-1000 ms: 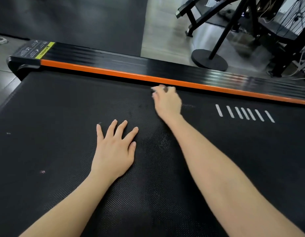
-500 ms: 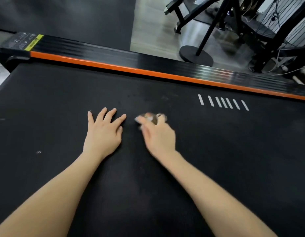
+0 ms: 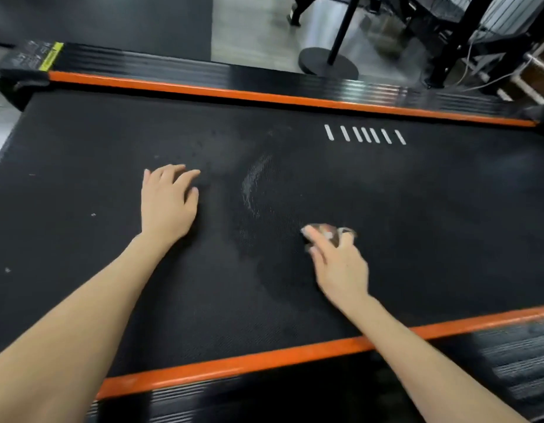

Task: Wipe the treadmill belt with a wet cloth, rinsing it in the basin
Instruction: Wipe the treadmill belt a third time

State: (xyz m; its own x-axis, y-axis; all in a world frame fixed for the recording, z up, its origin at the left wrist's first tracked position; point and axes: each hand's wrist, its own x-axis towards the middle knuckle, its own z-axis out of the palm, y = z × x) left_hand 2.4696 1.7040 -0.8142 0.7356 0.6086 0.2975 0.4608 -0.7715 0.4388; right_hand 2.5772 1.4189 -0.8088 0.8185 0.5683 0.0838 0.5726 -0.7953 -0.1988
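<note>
Your right hand (image 3: 337,264) grips the small cloth (image 3: 327,235) bunched against the belt (image 3: 432,215), mid-width; your left hand (image 3: 168,203) rests flat, fingers relaxed. The cloth looks soft, light and wet: hold it wadded in your grip, pressing evenly.

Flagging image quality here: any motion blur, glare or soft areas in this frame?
Head view: motion blur smears the right hand and the cloth under it; the left hand is sharper. Head view: a wet streak on the belt glints, and the far rail shows glare stripes. Head view: the near rail along the bottom is also smeared.
</note>
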